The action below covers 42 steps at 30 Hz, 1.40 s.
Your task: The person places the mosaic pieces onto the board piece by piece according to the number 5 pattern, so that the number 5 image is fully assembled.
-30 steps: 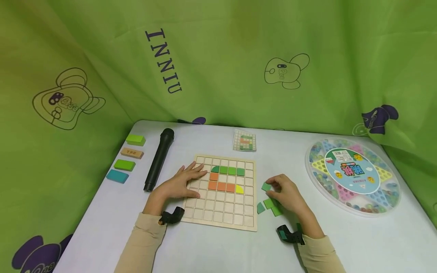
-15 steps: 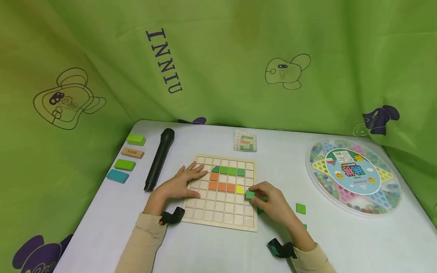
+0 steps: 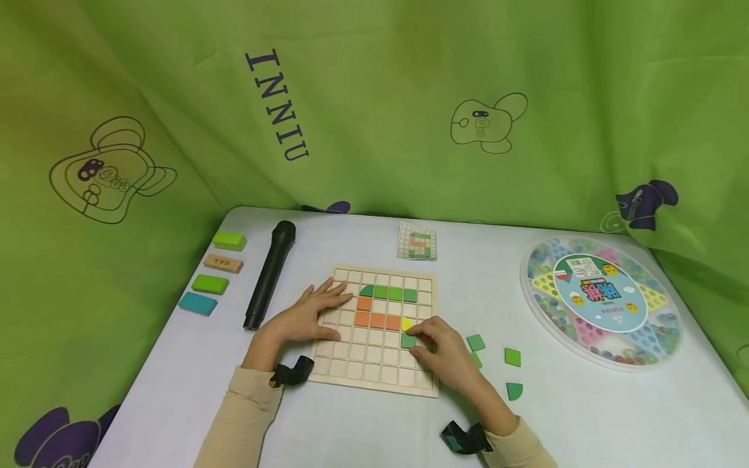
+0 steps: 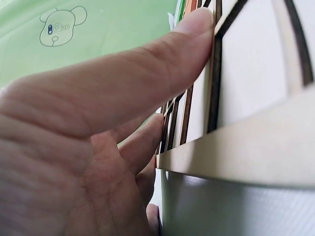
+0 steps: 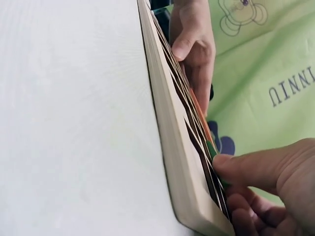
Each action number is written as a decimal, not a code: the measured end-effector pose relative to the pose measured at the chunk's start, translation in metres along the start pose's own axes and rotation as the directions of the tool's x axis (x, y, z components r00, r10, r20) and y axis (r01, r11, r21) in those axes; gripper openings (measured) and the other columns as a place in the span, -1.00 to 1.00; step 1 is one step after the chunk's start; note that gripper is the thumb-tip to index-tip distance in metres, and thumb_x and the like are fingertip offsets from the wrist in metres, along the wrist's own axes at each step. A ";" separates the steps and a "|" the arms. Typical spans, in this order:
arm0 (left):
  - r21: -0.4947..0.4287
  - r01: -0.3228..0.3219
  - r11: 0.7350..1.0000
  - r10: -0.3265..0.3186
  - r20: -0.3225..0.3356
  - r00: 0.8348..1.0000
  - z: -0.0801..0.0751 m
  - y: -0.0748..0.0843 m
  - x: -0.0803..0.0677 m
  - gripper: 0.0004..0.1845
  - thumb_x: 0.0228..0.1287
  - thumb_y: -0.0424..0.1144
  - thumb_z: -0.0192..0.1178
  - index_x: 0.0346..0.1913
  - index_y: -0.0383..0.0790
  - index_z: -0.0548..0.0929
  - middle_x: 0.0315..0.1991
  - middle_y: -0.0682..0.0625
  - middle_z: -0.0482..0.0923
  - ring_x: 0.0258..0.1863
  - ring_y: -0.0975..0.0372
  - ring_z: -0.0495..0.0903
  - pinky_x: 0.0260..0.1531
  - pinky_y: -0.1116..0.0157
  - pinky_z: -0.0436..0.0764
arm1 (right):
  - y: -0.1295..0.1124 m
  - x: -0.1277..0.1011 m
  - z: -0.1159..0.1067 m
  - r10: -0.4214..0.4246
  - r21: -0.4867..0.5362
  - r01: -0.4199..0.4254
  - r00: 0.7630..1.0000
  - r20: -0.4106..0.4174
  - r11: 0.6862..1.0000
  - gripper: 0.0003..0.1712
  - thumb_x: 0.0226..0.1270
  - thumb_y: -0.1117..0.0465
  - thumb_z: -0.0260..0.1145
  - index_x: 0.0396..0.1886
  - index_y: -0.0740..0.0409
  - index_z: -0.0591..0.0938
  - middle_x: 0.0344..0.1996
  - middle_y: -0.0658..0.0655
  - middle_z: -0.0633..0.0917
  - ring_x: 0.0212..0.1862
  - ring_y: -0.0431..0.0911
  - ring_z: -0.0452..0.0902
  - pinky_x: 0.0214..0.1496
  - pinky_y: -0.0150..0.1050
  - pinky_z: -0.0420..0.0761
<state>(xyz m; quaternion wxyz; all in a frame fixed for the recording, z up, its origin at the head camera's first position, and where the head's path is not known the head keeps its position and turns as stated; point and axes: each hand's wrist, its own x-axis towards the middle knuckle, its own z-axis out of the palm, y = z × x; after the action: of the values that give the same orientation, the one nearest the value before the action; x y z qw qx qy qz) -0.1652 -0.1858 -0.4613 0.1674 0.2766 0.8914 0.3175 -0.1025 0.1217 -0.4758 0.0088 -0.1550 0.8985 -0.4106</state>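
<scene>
Pinching a green tile [image 3: 408, 340], the right hand [image 3: 447, 354] should seat it squarely below the yellow piece [image 3: 408, 324] (left hand [image 3: 301, 318] flat, steadying the board [image 3: 374, 380]).

Bare table [image 3: 374, 429] near edge open; microphone [image 3: 268, 275] blocks board's [image 3: 374, 383] left

a small dark green square tile [image 3: 408, 340] sits low on the wooden grid board [image 3: 374, 377], in the cell just below the yellow piece [image 3: 407, 324], toward the board's right edge. the board lies flat near the front middle of the table, with a green row and an orange l-shape already set in its upper cells.
</scene>
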 end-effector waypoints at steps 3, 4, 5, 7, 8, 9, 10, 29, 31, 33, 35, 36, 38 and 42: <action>-0.002 0.001 1.000 -0.001 -0.001 1.000 -0.001 0.000 -0.001 -0.09 0.01 0.03 0.39 0.42 -0.15 0.26 0.51 -0.10 -0.03 0.51 -0.06 -0.27 0.41 -0.16 -0.32 | -0.002 0.000 0.002 0.006 -0.008 -0.006 1.000 0.000 1.000 -0.72 0.06 0.28 0.47 -0.17 0.04 0.71 -0.24 -0.08 0.57 -0.24 -0.26 0.44 -0.21 -0.39 0.50; -0.003 0.001 1.000 -0.001 -0.003 1.000 -0.001 0.000 -0.001 -0.09 0.01 0.02 0.39 0.42 -0.15 0.26 0.51 -0.10 -0.03 0.51 -0.06 -0.27 0.41 -0.16 -0.32 | -0.002 0.001 0.002 0.007 -0.011 -0.007 1.000 0.002 1.000 -0.72 0.07 0.28 0.46 -0.16 0.04 0.71 -0.24 -0.09 0.57 -0.25 -0.26 0.43 -0.21 -0.39 0.50; -0.002 -0.002 1.000 0.002 -0.006 1.000 -0.001 -0.001 -0.001 -0.09 0.01 0.02 0.40 0.42 -0.16 0.26 0.51 -0.11 -0.02 0.51 -0.07 -0.27 0.41 -0.17 -0.31 | -0.002 0.001 0.002 0.007 -0.012 -0.007 1.000 0.005 1.000 -0.71 0.07 0.28 0.46 -0.16 0.04 0.71 -0.24 -0.09 0.56 -0.25 -0.26 0.42 -0.22 -0.39 0.49; 0.000 -0.005 1.000 0.005 -0.007 1.000 -0.002 -0.001 -0.001 -0.09 0.01 0.02 0.39 0.42 -0.17 0.26 0.50 -0.11 -0.02 0.51 -0.08 -0.27 0.41 -0.18 -0.31 | -0.002 0.001 0.001 0.004 -0.014 -0.004 1.000 0.012 1.000 -0.70 0.07 0.28 0.46 -0.14 0.04 0.70 -0.23 -0.09 0.57 -0.25 -0.26 0.42 -0.21 -0.39 0.49; -0.001 -0.006 1.000 0.006 -0.006 1.000 -0.002 -0.001 -0.001 -0.10 0.01 0.02 0.39 0.42 -0.17 0.26 0.50 -0.11 -0.02 0.51 -0.07 -0.27 0.41 -0.17 -0.31 | -0.002 0.001 0.001 0.002 -0.013 -0.002 1.000 0.017 1.000 -0.69 0.07 0.28 0.46 -0.13 0.04 0.70 -0.22 -0.08 0.57 -0.24 -0.25 0.42 -0.21 -0.39 0.49; -0.001 -0.007 1.000 0.007 -0.005 1.000 -0.002 0.000 -0.001 -0.10 0.01 0.02 0.39 0.42 -0.17 0.26 0.50 -0.11 -0.02 0.51 -0.07 -0.26 0.41 -0.17 -0.31 | -0.002 0.000 -0.001 0.003 -0.006 -0.003 1.000 0.022 1.000 -0.68 0.07 0.28 0.46 -0.12 0.04 0.69 -0.21 -0.08 0.58 -0.23 -0.25 0.44 -0.19 -0.39 0.50; -0.005 -0.010 1.000 0.010 -0.003 1.000 -0.001 0.000 -0.001 -0.10 0.02 0.02 0.39 0.42 -0.18 0.27 0.50 -0.12 -0.02 0.51 -0.07 -0.26 0.41 -0.18 -0.30 | -0.002 0.000 -0.003 0.002 0.004 -0.002 1.000 0.028 1.000 -0.67 0.07 0.27 0.46 -0.11 0.05 0.68 -0.20 -0.07 0.60 -0.21 -0.24 0.46 -0.18 -0.38 0.52; -0.014 0.003 1.000 -0.003 0.007 1.000 -0.002 0.000 0.000 -0.11 0.01 0.00 0.40 0.41 -0.16 0.28 0.51 -0.08 -0.04 0.51 -0.02 -0.27 0.42 -0.14 -0.32 | 0.046 -0.027 -0.081 0.064 -0.077 -0.064 0.998 -0.003 0.995 -0.57 0.16 0.38 0.36 0.07 0.16 0.60 0.03 0.12 0.61 0.04 0.07 0.56 0.04 -0.01 0.59; -0.018 0.000 1.000 0.000 0.005 1.000 -0.003 0.001 0.000 -0.11 0.00 0.00 0.41 0.41 -0.16 0.28 0.51 -0.08 -0.03 0.51 -0.02 -0.27 0.42 -0.14 -0.32 | 0.052 -0.031 -0.086 0.084 -0.102 -0.082 0.996 0.011 0.991 -0.57 0.16 0.40 0.35 0.07 0.15 0.60 0.03 0.11 0.61 0.05 0.05 0.56 0.04 -0.06 0.60; -0.019 0.000 1.000 0.000 0.007 1.000 -0.003 0.001 0.000 -0.11 0.00 0.00 0.41 0.41 -0.16 0.28 0.51 -0.08 -0.04 0.51 -0.02 -0.27 0.42 -0.14 -0.33 | 0.056 -0.032 -0.088 0.084 -0.122 -0.081 0.996 0.022 0.989 -0.58 0.14 0.40 0.35 0.04 0.14 0.62 0.01 0.09 0.61 0.05 0.03 0.54 0.03 -0.14 0.59; -0.016 0.003 1.000 -0.002 0.012 1.000 -0.002 0.000 0.000 -0.10 0.00 0.01 0.41 0.41 -0.15 0.28 0.51 -0.07 -0.04 0.52 -0.01 -0.27 0.42 -0.14 -0.33 | 0.059 -0.033 -0.087 0.074 -0.135 -0.070 0.997 0.027 0.988 -0.60 0.14 0.41 0.35 0.01 0.11 0.65 -0.02 0.05 0.61 0.04 -0.01 0.52 0.04 -0.25 0.57; -0.012 0.005 1.000 -0.004 0.015 1.000 -0.002 0.000 0.000 -0.10 0.00 0.01 0.40 0.41 -0.15 0.27 0.51 -0.06 -0.04 0.52 -0.01 -0.27 0.43 -0.13 -0.33 | 0.061 -0.033 -0.086 0.068 -0.140 -0.064 0.997 0.024 0.988 -0.62 0.14 0.40 0.35 -0.01 0.10 0.66 -0.04 0.04 0.60 0.03 -0.03 0.52 0.03 -0.30 0.55; -0.009 0.008 1.000 -0.008 0.017 1.000 -0.001 0.000 0.000 -0.10 0.00 0.02 0.40 0.42 -0.14 0.27 0.51 -0.06 -0.05 0.52 0.00 -0.28 0.43 -0.13 -0.33 | 0.063 -0.033 -0.084 0.051 -0.152 -0.049 0.999 0.012 0.987 -0.65 0.14 0.39 0.36 -0.05 0.08 0.67 -0.07 0.00 0.60 0.01 -0.07 0.50 0.02 -0.38 0.52; -0.001 0.011 1.000 -0.011 0.013 1.000 -0.001 -0.001 0.001 -0.10 0.01 0.03 0.40 0.42 -0.13 0.27 0.51 -0.06 -0.05 0.52 -0.01 -0.27 0.43 -0.12 -0.32 | 0.066 -0.032 -0.081 0.025 -0.180 -0.028 1.000 -0.017 0.983 -0.70 0.14 0.33 0.39 -0.10 0.07 0.68 -0.12 -0.02 0.60 -0.06 -0.13 0.51 -0.03 -0.37 0.52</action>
<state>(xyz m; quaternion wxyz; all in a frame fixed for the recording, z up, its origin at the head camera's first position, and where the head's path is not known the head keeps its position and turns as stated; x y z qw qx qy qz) -0.1667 -0.1862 -0.4612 0.1753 0.2737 0.8916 0.3152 -0.1013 0.2309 -0.4746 -0.0065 -0.1401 0.9339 -0.3287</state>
